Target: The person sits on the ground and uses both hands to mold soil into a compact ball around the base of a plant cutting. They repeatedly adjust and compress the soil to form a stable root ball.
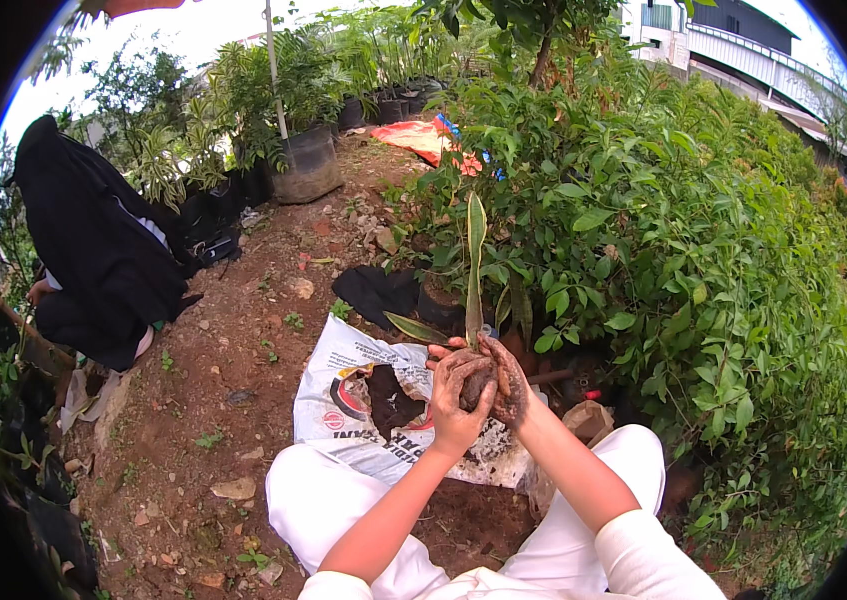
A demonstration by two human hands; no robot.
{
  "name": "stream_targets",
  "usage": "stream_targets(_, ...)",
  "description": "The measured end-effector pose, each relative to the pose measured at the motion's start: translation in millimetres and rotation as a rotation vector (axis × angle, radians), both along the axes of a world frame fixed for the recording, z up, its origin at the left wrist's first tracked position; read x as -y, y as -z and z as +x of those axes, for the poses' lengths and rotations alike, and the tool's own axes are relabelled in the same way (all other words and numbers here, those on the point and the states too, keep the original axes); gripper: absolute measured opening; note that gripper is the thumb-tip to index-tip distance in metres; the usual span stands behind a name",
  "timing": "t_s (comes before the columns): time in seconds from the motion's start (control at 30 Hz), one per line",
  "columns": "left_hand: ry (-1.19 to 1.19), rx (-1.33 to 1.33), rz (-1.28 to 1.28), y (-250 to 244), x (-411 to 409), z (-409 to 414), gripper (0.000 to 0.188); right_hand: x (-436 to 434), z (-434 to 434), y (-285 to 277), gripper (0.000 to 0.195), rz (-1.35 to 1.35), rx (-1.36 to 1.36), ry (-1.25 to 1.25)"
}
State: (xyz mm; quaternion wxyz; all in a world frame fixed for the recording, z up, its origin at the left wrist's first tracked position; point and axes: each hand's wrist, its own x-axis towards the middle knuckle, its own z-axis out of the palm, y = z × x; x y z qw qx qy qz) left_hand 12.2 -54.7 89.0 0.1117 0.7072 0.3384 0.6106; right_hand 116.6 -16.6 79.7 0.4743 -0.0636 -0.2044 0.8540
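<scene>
A snake plant (475,262) with yellow-edged leaves stands upright above my two soil-covered hands. Its root end is wrapped in a ball of dark soil (477,384). My left hand (461,390) closes round the ball from the left side, fingers curled over it. From the right, my right hand (509,382) presses against the same ball, its fingers up near the leaf base. Below and left of the hands lies a white plastic sack (318,420), torn, with dark soil (393,401) showing through the hole. My hands hide part of the sack and the roots.
A person in black (97,232) crouches at the left. A black cloth or bag (374,292) lies beyond the sack. Dense shrubs (663,300) fill the right side. Potted plants (308,165) and an orange tarp (419,140) are farther back. Stones dot the brown ground (205,375).
</scene>
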Motion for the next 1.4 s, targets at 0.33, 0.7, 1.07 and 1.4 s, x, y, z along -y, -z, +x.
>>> stream_targets(0.33,0.138,-0.305,0.217,-30.6,-10.6,-13.6,0.016,-9.5,-1.0,22.9,0.046,-0.074,-0.013,-0.085)
stream_targets(0.7,0.106,-0.202,0.088,-8.8,-1.0,-8.5,0.008,-0.9,2.0,11.0,0.048,-0.030,0.013,-0.132)
stream_targets(1.07,0.239,0.494,-0.420,18.3,-8.3,1.0,0.034,-4.8,-0.1,8.4,0.028,0.038,0.236,0.273)
stream_targets(1.4,0.104,0.139,-0.269,15.3,-1.8,-0.5,0.026,5.4,1.2,7.7,0.030,0.026,0.190,0.339)
